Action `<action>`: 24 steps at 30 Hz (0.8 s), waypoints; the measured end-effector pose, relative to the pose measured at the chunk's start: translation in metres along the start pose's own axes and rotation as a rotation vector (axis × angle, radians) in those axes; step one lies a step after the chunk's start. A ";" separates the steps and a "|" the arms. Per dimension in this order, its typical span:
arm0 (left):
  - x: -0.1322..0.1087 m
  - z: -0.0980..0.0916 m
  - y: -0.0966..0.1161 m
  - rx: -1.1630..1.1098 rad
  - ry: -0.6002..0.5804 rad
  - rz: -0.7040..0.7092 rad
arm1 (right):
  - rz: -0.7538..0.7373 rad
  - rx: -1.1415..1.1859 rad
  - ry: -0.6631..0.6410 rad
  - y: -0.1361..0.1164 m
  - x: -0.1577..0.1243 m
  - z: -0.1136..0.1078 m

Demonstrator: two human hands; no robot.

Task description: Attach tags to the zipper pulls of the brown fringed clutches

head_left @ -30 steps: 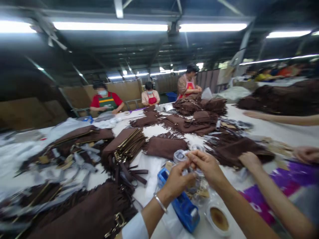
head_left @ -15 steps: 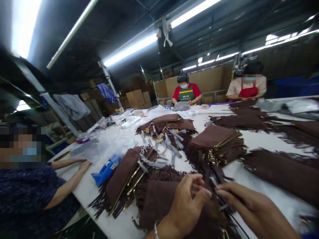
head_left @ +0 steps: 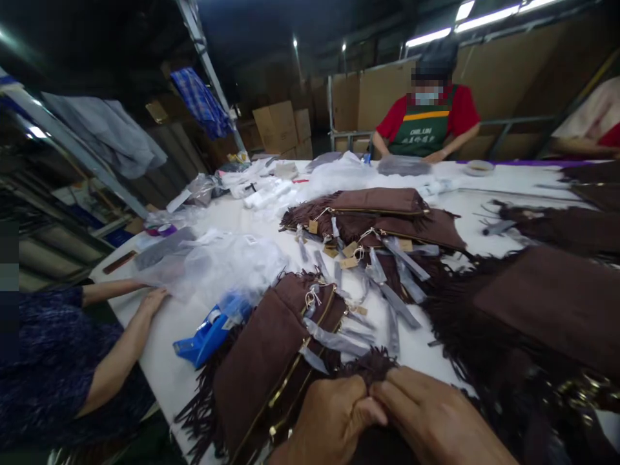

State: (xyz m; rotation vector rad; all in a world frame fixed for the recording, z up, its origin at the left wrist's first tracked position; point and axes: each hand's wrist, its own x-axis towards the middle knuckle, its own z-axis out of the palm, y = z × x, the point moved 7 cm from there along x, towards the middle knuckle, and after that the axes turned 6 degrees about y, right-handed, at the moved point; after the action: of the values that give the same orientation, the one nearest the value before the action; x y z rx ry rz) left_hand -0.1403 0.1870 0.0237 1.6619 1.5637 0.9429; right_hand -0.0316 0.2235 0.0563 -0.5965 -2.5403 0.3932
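My left hand [head_left: 334, 413] and my right hand [head_left: 431, 413] meet at the bottom middle, both closed, their fingertips pinched together. Whatever lies between the fingers is hidden. Dark brown fringe [head_left: 371, 363] shows just beyond the fingertips, and brown fabric lies under the hands. Left of them is a stack of brown fringed bags [head_left: 264, 361] with gold zippers. Grey plastic-wrapped strips [head_left: 334, 336] and tags on white string lie on it. A larger brown fringed bag [head_left: 547, 303] lies to the right, with gold hardware [head_left: 581, 391] near it.
A blue tape dispenser [head_left: 210, 332] stands left, near clear plastic bags [head_left: 213, 265]. More tagged brown bags [head_left: 382, 200] are piled mid-table. A co-worker's arms [head_left: 121, 349] rest on the white table's left side. Another person in a green apron [head_left: 423, 129] works across the table.
The view has tipped down and come nearer the piles. My hands, apart before with the right pinching a dark strip, have come together over the brown fringe.
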 end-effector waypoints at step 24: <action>0.037 -0.123 -0.067 0.176 0.035 -0.292 | 0.789 1.040 0.127 0.054 0.061 0.112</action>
State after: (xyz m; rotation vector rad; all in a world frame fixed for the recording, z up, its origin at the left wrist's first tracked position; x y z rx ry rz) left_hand -0.2795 0.2268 0.0337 1.4826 1.8971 0.7026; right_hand -0.1204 0.2813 -0.0333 -1.0691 -1.5199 1.7038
